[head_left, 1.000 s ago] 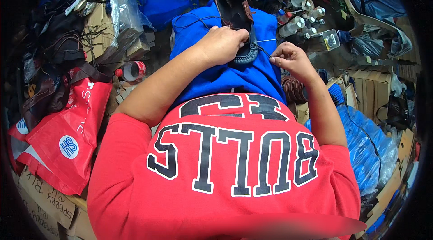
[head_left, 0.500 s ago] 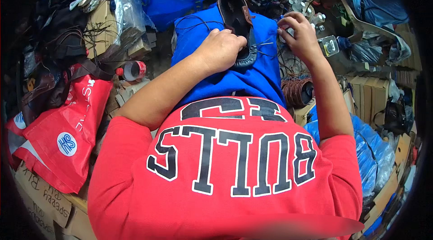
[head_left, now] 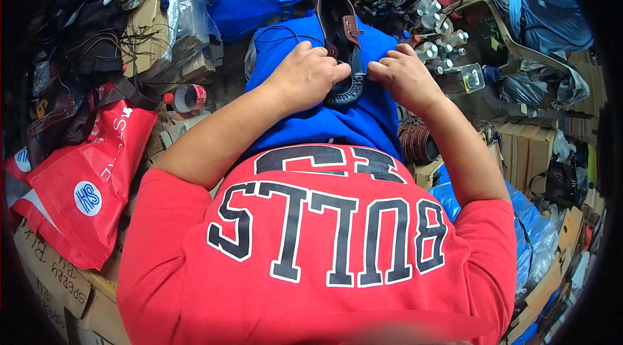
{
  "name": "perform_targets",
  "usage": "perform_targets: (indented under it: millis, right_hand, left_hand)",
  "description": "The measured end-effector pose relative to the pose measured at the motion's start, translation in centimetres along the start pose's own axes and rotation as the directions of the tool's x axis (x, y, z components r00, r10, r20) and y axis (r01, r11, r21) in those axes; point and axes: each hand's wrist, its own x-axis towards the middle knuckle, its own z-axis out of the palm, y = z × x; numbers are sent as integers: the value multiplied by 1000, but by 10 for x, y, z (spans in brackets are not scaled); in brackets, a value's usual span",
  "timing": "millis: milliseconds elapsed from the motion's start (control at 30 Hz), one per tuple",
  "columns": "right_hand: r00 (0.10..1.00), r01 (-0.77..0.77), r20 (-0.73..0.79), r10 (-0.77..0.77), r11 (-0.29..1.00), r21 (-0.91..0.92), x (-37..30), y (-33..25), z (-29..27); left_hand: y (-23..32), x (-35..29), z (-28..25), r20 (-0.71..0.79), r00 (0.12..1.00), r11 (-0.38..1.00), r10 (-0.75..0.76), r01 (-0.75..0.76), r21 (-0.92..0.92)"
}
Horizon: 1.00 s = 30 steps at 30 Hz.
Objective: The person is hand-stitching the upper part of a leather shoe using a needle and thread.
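A dark shoe with brown trim and a gathered, stitched toe lies on the blue cloth over my lap, its toe toward me. My left hand is closed on the shoe's left edge, fingers curled at its opening. Against the opposite edge, my right hand is closed in a pinch. A thin pale line shows between its fingertips and the shoe; whatever the fingers grip is too small to make out. A dark cord loops over the cloth beyond my left hand.
At the left lie a red bag and a plastic bottle. Several small bottles stand at the right, near stacked cardboard. A blue bag lies beyond my lap. Another person is at the far right.
My right hand has come in from the right to the shoe's edge, its fingers closing into a pinch. My left hand stays on the shoe. The view has shifted slightly.
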Motion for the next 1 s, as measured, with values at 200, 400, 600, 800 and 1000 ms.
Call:
perform_targets:
  millis: [200,400,600,800,1000]
  right_hand:
    - [998,-70,-6,70,997,24,-14,8,6]
    - [989,-143,43,142,989,30,-29,13,-2]
    - [968,-250,43,249,967,39,-55,28,1]
    - [739,-441,261,622,152,885,-64,32,5]
    - [730,-289,176,660,65,955,-38,22,24]
  left_hand:
    - [-4,-15,-9,26,1000,999,-17,15,47]
    - [-14,-36,-27,86,994,997,-70,70,14]
    - [-28,-61,-40,70,987,988,-145,148,-42]
    - [-29,-46,-53,-54,971,867,-235,184,-463]
    - [-10,-8,-44,-66,909,426,-412,128,-896]
